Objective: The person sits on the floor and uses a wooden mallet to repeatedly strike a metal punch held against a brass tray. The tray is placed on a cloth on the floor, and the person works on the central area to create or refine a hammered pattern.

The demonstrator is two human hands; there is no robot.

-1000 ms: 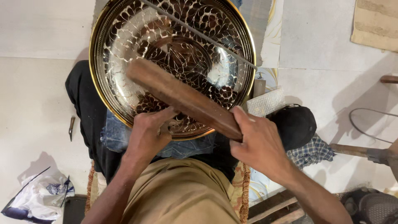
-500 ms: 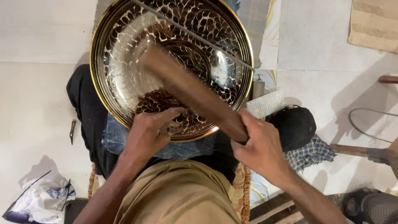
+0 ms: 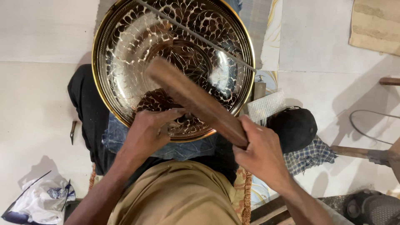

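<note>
Left hand [image 3: 146, 130] over tray [image 3: 121, 50] rim

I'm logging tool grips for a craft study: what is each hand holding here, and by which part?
The right hand grips the wooden mallet by its near end. The left hand pinches something small against the engraved metal tray; what it is cannot be told.

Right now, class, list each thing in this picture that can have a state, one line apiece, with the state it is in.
Round engraved metal tray: tilted on the lap, pattern up.
Long brown wooden mallet: raised over the tray, gripped at its near end.
Left hand: closed at the tray's lower rim.
Right hand: closed on the mallet.
Thin metal rod: lying across the tray.
</note>
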